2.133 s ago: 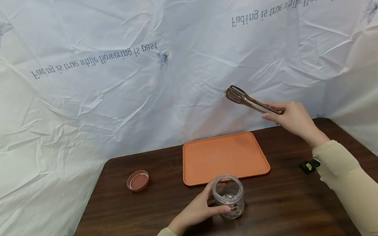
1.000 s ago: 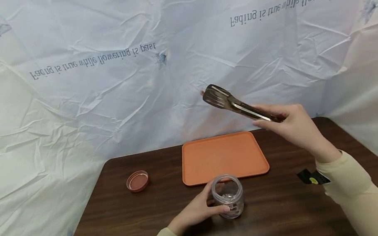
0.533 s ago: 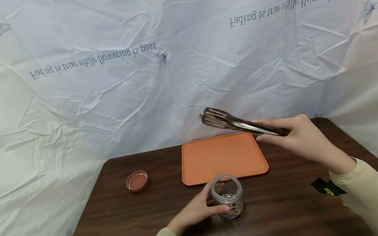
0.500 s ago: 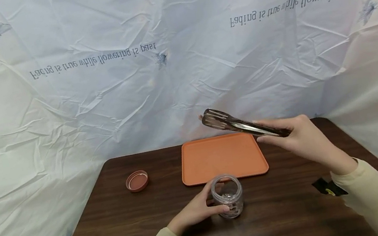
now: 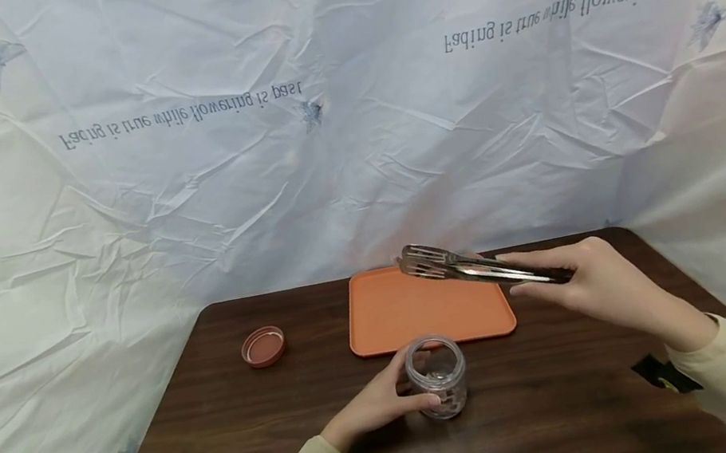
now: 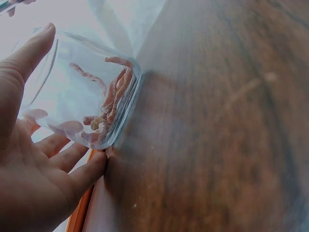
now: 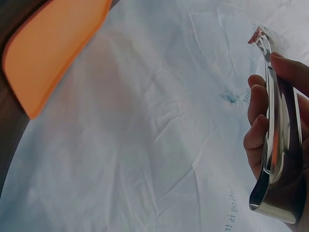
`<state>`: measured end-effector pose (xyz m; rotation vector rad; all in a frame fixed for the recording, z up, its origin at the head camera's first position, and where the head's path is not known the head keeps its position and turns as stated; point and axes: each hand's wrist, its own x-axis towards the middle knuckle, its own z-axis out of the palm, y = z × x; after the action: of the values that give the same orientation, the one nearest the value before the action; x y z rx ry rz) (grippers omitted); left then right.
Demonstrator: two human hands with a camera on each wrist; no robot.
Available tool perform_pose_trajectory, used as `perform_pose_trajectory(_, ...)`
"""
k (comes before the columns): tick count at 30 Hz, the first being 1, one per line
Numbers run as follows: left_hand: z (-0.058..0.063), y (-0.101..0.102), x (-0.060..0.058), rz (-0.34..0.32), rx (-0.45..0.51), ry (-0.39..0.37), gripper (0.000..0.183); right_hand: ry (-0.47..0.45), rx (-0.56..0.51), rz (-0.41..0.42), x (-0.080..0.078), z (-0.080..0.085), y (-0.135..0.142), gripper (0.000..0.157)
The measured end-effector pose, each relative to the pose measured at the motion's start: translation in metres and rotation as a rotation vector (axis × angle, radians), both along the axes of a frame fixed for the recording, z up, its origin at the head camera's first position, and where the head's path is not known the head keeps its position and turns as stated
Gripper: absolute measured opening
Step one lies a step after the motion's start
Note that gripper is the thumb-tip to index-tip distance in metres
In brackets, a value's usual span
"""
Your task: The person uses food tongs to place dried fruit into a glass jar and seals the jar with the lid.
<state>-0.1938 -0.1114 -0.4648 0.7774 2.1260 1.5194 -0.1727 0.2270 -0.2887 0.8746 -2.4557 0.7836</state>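
Observation:
My left hand holds a clear jar upright on the table, fingers curled round its side. Its mouth is uncovered. Several thin, wrinkled, brownish-pink strips lie in the bottom of it, as the left wrist view shows. In my right hand are metal tongs with slotted ends, squeezed nearly together and pointing left. A small reddish-brown piece sticks out from their tip in the right wrist view. The tongs hang in the air and overlap the tray's far part in the head view.
An orange tray lies at the back of the dark wooden table, just beyond the jar. Left of it is a round reddish lid, inner side up. A white printed sheet hangs behind and at both sides.
My right hand has lowered the tongs from up against the sheet to over the tray, their tips moving left and then down. The left hand and jar have stayed in place.

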Motion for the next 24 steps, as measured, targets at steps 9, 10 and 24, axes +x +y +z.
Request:
perform_pose_trajectory(9,-0.001,-0.001,0.002,0.0,0.001,-0.009,0.085,-0.084,0.03,0.016,0.006,-0.009,0.003,0.044)
perform_pose_trajectory(10,-0.001,-0.001,0.001,0.0,-0.001,-0.008,0.086,-0.091,0.035,0.017,0.006,-0.01,0.003,0.043)
perform_pose_trajectory(24,0.0,-0.001,-0.001,0.003,-0.008,0.001,0.088,-0.112,0.118,0.069,0.006,-0.021,0.004,0.041)
